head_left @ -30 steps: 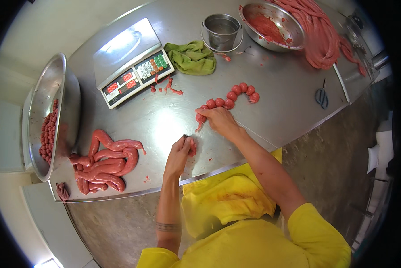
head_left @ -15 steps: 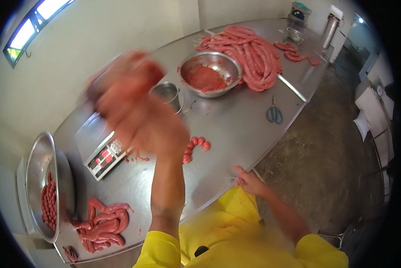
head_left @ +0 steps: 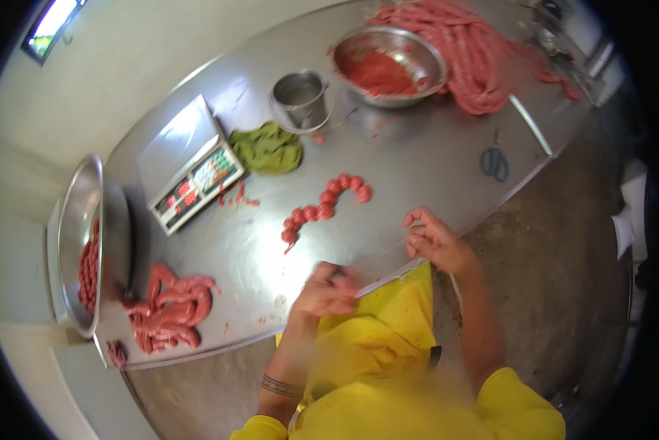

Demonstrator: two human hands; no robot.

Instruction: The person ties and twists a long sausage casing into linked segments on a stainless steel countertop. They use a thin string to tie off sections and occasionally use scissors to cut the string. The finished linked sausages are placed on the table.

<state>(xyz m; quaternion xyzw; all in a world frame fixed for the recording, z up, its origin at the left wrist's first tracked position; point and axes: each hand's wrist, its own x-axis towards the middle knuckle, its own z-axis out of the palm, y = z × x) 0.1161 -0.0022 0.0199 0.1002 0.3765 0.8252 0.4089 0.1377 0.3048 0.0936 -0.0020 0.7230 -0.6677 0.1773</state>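
Observation:
My left hand is low over the front edge of the metal table, its fingers curled and smeared by motion. A dark spot shows at its fingers, but I cannot tell what it is. To its right, my right hand is at the same edge, fingers bent and drawn together. Anything pinched there is too small to make out. Beyond my hands a short string of round tied sausages lies in a curve on the table, touched by neither hand. Farther right lie dark-handled scissors.
Left: a large steel bowl with small linked sausages, a pile of thicker sausages and a digital scale. Behind: a green cloth, a metal pot, a bowl with red meat mix, and a heap of long sausages.
My left hand has come down from high in front of the view to the table's front edge, uncovering the green cloth and more round sausages. The view itself has shifted.

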